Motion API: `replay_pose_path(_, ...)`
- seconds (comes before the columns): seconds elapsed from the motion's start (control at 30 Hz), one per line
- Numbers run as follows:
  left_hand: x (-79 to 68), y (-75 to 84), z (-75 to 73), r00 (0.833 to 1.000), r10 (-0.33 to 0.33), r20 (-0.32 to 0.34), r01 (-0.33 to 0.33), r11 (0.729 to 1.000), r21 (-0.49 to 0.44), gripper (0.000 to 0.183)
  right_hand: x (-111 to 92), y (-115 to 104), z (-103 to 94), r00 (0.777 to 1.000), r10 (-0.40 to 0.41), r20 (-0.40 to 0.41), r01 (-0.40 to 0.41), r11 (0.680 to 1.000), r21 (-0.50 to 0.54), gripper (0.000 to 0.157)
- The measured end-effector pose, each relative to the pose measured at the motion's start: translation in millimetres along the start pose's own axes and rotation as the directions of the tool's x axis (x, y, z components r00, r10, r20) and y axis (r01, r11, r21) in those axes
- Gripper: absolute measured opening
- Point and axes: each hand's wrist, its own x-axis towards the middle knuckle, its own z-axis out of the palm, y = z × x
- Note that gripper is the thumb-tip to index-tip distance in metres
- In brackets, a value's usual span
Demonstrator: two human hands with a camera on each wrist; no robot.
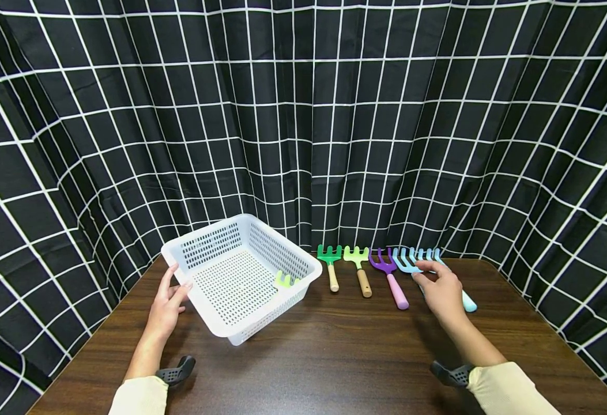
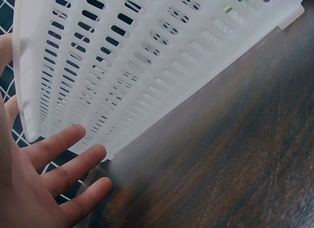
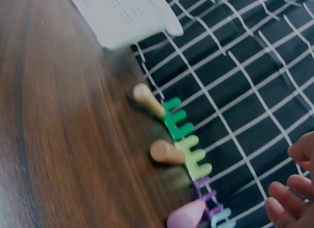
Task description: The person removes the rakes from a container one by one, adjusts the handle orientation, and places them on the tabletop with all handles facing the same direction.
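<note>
My left hand [image 1: 164, 308] pinches the near-left rim of a white perforated plastic basket [image 1: 215, 323]. In the left wrist view, several fingers [image 2: 78, 169] extend beside the basket's slotted side. Inside, at the basket's right end, light-green tines [image 1: 284, 280] show; the rest of that tool is hidden by the wall. My right hand [image 1: 442, 291] hovers over the blue hand rakes [image 1: 406, 260] at the right end of a row, partly covering them. Nothing is between its loosely bent fingers. A purple hand fork [image 1: 386, 266] with a pink handle lies just left of it.
Farther left in the row lie a light-green hand fork [image 1: 357, 256] with a brown wooden handle and a green hand fork [image 1: 330, 255] with a pale one. A black grid-patterned curtain [image 1: 303, 127] hangs behind the dark wooden table [image 1: 313, 363].
</note>
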Motion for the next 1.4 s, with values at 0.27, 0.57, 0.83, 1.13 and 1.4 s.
replay_pose_path(0.27,-0.4,0.5,0.6,1.0,0.001,-0.009,-0.001,1.0,0.009,0.068,-6,-19,7.7,0.993,-0.009,0.118,0.001,0.998,0.07,0.026)
replay_pose_path(0.57,-1.1,2.0,0.6,1.0,-0.005,-0.015,0.005,1.0,0.003,0.068,-11,-37,17.4,0.973,-0.059,0.224,0.044,0.997,0.071,0.028)
replay_pose_path(0.83,-0.6,1.4,1.5,0.999,0.023,-0.027,-0.023,1.0,0.01,0.066,-9,-49,34.9,0.952,-0.157,0.264,0.112,0.977,0.181,0.028)
replay_pose_path(1.13,-0.4,2.7,1.8,0.999,0.028,-0.02,-0.028,0.999,0.024,0.067,-16,-71,47.1,0.927,-0.209,0.312,0.145,0.965,0.216,0.029)
replay_pose_path(1.4,-0.7,2.0,1.0,0.999,0.035,-0.022,-0.034,0.999,0.023,0.067,-21,-87,63.7,0.903,-0.223,0.368,0.118,0.951,0.286,0.032)
